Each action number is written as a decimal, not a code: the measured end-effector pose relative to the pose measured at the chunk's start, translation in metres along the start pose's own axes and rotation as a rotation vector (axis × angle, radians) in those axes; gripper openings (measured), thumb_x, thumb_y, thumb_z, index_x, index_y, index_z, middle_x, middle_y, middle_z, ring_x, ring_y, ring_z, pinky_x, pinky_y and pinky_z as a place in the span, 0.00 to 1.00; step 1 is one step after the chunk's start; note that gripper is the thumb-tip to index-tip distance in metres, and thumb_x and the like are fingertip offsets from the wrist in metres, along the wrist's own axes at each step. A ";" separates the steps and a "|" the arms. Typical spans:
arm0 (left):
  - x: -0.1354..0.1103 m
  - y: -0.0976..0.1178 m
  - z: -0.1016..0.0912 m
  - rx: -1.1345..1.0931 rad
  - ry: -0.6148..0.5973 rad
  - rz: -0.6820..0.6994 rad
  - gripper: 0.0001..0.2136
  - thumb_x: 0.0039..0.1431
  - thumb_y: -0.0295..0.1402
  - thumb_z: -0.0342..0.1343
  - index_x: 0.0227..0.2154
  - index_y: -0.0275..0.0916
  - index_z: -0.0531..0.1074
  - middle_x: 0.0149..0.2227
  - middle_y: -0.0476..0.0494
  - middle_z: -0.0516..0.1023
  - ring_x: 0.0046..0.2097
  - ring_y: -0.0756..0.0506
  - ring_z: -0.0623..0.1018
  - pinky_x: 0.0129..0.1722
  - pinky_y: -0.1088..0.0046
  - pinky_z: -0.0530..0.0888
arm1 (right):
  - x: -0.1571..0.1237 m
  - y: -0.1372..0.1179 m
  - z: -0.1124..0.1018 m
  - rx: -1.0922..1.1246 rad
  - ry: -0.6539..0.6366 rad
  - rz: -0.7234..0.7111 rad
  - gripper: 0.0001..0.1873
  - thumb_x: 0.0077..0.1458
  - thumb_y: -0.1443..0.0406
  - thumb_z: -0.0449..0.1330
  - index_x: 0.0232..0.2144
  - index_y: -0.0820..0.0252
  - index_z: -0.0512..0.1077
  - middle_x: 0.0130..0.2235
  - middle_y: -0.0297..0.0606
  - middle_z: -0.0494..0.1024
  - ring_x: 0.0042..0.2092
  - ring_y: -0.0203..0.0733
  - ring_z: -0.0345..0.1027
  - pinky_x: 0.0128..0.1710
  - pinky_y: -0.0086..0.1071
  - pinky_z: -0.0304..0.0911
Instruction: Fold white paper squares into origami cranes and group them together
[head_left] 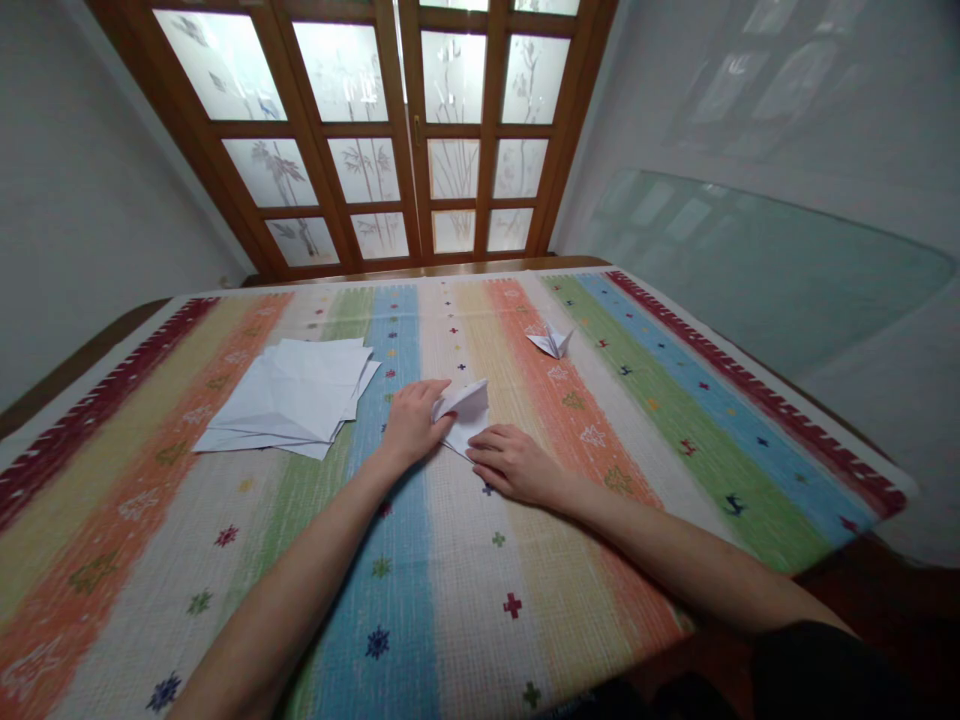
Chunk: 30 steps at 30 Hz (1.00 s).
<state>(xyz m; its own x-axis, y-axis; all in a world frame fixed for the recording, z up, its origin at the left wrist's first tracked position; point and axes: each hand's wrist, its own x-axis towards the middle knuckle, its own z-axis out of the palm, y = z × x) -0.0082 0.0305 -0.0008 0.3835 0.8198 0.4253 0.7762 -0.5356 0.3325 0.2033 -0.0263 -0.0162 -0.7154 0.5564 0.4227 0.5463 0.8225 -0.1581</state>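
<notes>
1 folded paper (468, 413) btwn L hand (411, 425) & R hand (519, 462), touching both, tip ptg away. L fingers pinch L edge; R fingers bunched at near-R edge, grip unclear.

The fingers (490, 441) hide parts of the folded paper (469, 408).

Shows no readable word, label, brand or number anywhere. Bears, as the nearest thing to signs, plus-shaped crosses (512, 606) printed on the tablecloth (471, 590): near, in red and green along a pale middle stripe; far, in smaller size, along the same stripe.
</notes>
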 end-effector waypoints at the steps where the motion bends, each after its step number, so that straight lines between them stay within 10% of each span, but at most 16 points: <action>1: 0.000 0.001 0.000 -0.007 0.020 0.014 0.17 0.58 0.33 0.57 0.50 0.39 0.71 0.49 0.39 0.77 0.51 0.39 0.74 0.53 0.58 0.68 | 0.000 0.000 0.000 -0.002 -0.003 0.001 0.11 0.62 0.64 0.54 0.41 0.61 0.76 0.43 0.44 0.79 0.43 0.46 0.70 0.45 0.41 0.65; 7: 0.001 0.002 0.007 -0.140 0.055 0.070 0.13 0.63 0.31 0.48 0.43 0.38 0.77 0.44 0.40 0.80 0.48 0.41 0.75 0.51 0.58 0.68 | -0.002 -0.002 -0.002 0.009 0.040 -0.005 0.13 0.62 0.64 0.53 0.45 0.61 0.73 0.44 0.44 0.79 0.46 0.46 0.70 0.47 0.42 0.63; 14: 0.006 -0.006 0.007 -0.483 -0.048 0.011 0.16 0.65 0.36 0.44 0.41 0.39 0.77 0.43 0.43 0.81 0.46 0.43 0.77 0.50 0.63 0.71 | -0.008 0.032 -0.013 -0.347 0.395 -0.147 0.18 0.60 0.71 0.55 0.49 0.46 0.71 0.53 0.32 0.76 0.57 0.42 0.64 0.58 0.43 0.58; 19: 0.011 -0.004 0.010 -0.643 -0.142 0.047 0.16 0.66 0.38 0.44 0.43 0.39 0.76 0.43 0.41 0.80 0.46 0.43 0.77 0.50 0.63 0.71 | 0.002 0.054 -0.021 -0.483 0.252 -0.306 0.13 0.60 0.66 0.58 0.46 0.44 0.73 0.51 0.24 0.77 0.58 0.38 0.64 0.61 0.40 0.57; 26: 0.000 0.000 0.006 -0.261 0.146 0.032 0.16 0.54 0.37 0.61 0.44 0.38 0.70 0.46 0.38 0.74 0.48 0.40 0.72 0.49 0.59 0.70 | 0.016 0.033 -0.031 -0.624 0.174 -0.525 0.13 0.56 0.71 0.57 0.42 0.56 0.76 0.55 0.33 0.74 0.62 0.42 0.59 0.68 0.44 0.43; 30: -0.014 -0.002 -0.006 -0.149 -0.128 0.226 0.02 0.57 0.31 0.56 0.31 0.39 0.72 0.33 0.44 0.73 0.39 0.44 0.72 0.42 0.65 0.70 | 0.022 0.022 -0.026 -0.676 0.044 -0.504 0.06 0.55 0.67 0.60 0.34 0.56 0.78 0.47 0.35 0.78 0.60 0.48 0.61 0.68 0.51 0.37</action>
<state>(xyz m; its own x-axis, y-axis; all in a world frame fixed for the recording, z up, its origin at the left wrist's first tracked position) -0.0180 0.0190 -0.0019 0.6058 0.6899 0.3963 0.5856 -0.7238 0.3649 0.2111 0.0013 0.0128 -0.9335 0.1245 0.3362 0.3192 0.7157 0.6212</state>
